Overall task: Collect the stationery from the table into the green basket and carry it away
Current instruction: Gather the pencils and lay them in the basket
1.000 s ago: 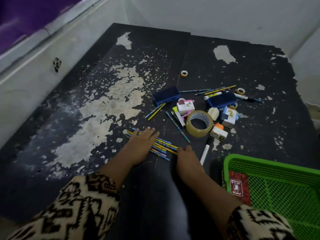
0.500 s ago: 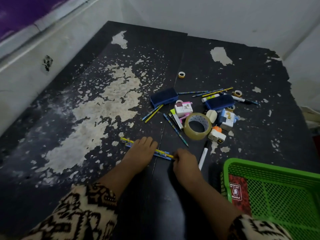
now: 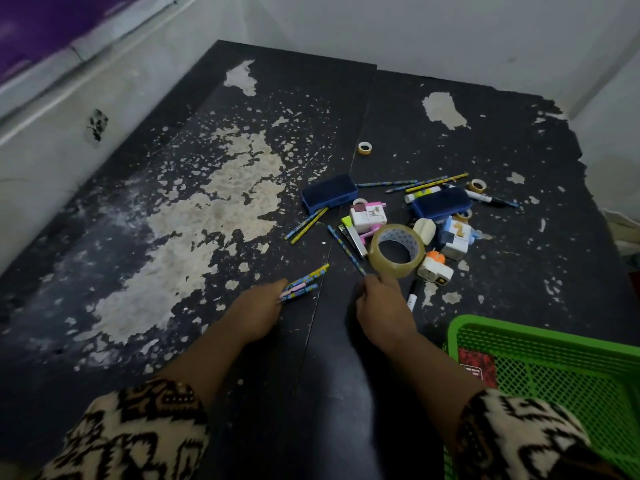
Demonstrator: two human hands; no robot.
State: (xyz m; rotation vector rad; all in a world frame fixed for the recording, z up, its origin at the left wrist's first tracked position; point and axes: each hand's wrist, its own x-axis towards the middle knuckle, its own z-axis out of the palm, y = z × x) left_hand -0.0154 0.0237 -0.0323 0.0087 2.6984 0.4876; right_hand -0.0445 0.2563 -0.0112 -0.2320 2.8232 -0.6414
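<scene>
The pencils (image 3: 304, 284) that lay spread on the table (image 3: 519, 289) half a second ago are now gathered into one bunch. The right hand (image 3: 381, 306) has left them and gone forward to the lone pencil (image 3: 346, 249) beside the tape (image 3: 394, 270). The basket (image 3: 519, 336) stands at the near right, just beside the right forearm, and the part in view holds none of the stationery. The rest of the pile lies around and beyond the tape. The left hand (image 3: 258, 313) has its fingers curled round the bunch, whose tips stick out toward the middle. The right fingertips are at the near end of the lone pencil; whether they already pinch it I cannot tell

To do this step well, I judge that the lone pencil should be pinched near its end and lifted clear of the tape, which lies just beside it, so the roll is not dragged. It can then join the bunch. The left grip should stay firm so that no pencil slides out, and the lot should be lowered lengthwise into the basket rather than dropped
</scene>
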